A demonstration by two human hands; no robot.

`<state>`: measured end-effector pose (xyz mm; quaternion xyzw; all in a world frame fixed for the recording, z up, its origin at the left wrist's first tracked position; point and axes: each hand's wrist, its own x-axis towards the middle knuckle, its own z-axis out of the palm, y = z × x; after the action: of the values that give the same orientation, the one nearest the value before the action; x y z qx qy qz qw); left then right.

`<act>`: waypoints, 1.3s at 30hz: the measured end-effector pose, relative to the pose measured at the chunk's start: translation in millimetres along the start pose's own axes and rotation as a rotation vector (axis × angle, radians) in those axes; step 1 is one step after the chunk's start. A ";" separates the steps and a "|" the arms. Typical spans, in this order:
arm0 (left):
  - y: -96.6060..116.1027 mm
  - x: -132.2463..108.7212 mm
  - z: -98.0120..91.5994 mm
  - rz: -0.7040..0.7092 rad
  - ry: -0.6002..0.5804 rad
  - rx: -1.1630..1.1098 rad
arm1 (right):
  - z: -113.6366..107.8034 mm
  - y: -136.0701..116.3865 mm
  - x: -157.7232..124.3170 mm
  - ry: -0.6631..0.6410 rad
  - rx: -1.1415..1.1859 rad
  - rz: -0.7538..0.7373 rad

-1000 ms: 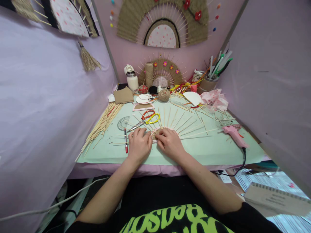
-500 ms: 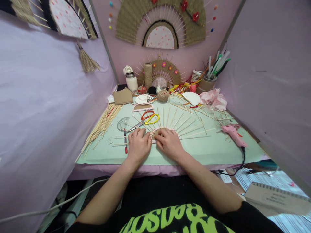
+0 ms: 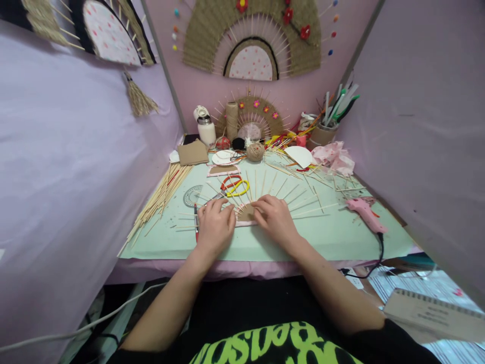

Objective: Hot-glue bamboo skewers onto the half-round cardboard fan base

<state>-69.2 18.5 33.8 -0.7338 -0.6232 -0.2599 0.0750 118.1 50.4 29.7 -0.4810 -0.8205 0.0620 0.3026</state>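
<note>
A small half-round piece of cardboard [image 3: 246,214] with a pink-and-white edge lies flat on the table. Thin wooden sticks [image 3: 291,190] spread from its curved rim like a fan frame. My left hand [image 3: 216,222] is at the left end of this frame, its fingers curled over the left sticks and its thumb by the cardboard. At the right part of the rim, my right hand [image 3: 277,218] has its fingers bent together on the stick ends. Its palm hides that side of the cardboard. Under the left sticks lie scissors [image 3: 238,188] with red and yellow handles.
A protractor [image 3: 192,196] and a red-capped pen [image 3: 196,222] lie beside my left hand. Loose sticks [image 3: 157,199] are piled at left. A pink glue gun [image 3: 366,213] with a black cord lies at right. Twine [image 3: 255,151], a bottle [image 3: 206,131] and a finished fan [image 3: 261,106] stand behind.
My right hand has shifted right along the rim, uncovering more of the cardboard. My left hand stays nearly in place. The view has tilted slightly.
</note>
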 end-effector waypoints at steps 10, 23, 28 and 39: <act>-22.8 64.5 -5.9 0.040 -0.201 0.038 | -8.5 -3.6 58.1 -0.202 -0.091 0.137; -28.2 66.9 9.9 0.130 -0.261 0.015 | 15.6 -14.0 75.0 -0.331 -0.308 0.163; -27.6 67.3 12.4 0.122 -0.284 0.016 | 21.3 -12.3 75.5 -0.319 -0.335 0.152; -27.9 66.8 14.8 0.135 -0.286 -0.006 | 23.4 -11.4 73.5 -0.286 -0.332 0.165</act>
<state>-85.7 89.4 46.9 -0.8038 -0.5760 -0.1491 0.0003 70.4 109.5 47.3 -0.5757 -0.8120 0.0183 0.0940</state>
